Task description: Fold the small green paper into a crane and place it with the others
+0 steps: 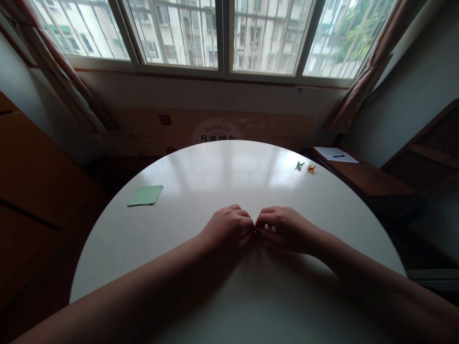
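Small object (255, 231), mostly hidden by fingers (246, 223)

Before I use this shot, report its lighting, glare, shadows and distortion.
Head view: backlit by the bright window; glare whitens the far part of the table; left hand and right hand look dim, soft shadows below; whatever lies between their fingertips is too small to identify; slanting window uprights suggest wide-angle distortion.

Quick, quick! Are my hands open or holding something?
Left hand: closed; anything it holds is too small to make out.
Right hand: closed, close beside the left; can't tell what it holds, if anything.
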Tool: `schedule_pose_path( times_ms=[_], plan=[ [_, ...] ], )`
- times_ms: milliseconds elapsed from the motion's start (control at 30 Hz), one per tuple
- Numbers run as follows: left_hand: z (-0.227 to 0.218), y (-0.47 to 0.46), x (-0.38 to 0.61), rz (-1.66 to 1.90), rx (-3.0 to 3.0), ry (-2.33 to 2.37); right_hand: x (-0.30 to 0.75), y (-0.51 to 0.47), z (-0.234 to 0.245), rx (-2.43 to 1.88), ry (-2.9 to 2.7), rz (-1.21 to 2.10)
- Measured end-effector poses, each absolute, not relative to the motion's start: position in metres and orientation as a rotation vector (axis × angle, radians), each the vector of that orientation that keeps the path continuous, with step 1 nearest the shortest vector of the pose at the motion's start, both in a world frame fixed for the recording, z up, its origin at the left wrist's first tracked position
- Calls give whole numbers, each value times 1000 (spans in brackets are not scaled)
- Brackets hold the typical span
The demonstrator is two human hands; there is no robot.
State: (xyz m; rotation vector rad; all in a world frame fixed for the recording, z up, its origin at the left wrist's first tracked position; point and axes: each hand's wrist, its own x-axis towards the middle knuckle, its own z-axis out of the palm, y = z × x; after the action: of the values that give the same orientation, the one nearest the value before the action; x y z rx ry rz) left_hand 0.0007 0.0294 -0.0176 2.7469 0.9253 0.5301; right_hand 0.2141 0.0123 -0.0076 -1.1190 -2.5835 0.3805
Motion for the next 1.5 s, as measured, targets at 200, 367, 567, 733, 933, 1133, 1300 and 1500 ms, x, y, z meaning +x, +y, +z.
schedule_pose_path(
  times_ms=[200, 367, 567, 733, 933, 1133, 1300, 1500],
  plan=[
    [-21, 27, 2, 578, 2683, 993, 221, 14, -9, -1012, -2507, 617],
    [-17, 28, -1, 558, 2707, 876, 221, 15, -13, -1017, -2467, 665],
    [-6, 28, -11, 411, 2743, 584, 224, 15, -6, -1022, -2528, 780],
    [-3, 33, -14, 355, 2762, 505, 224, 19, -7, -1055, -2517, 817],
    [-3, 35, -13, 343, 2776, 470, 224, 23, -11, -1116, -2488, 811],
    [-2, 34, -12, 311, 2758, 488, 222, 23, -11, -1199, -2474, 799],
    [-1, 34, -12, 305, 2721, 514, 221, 22, -11, -1205, -2458, 822],
    [-2, 34, -12, 311, 2700, 533, 225, 22, -17, -1128, -2424, 824]
  ],
)
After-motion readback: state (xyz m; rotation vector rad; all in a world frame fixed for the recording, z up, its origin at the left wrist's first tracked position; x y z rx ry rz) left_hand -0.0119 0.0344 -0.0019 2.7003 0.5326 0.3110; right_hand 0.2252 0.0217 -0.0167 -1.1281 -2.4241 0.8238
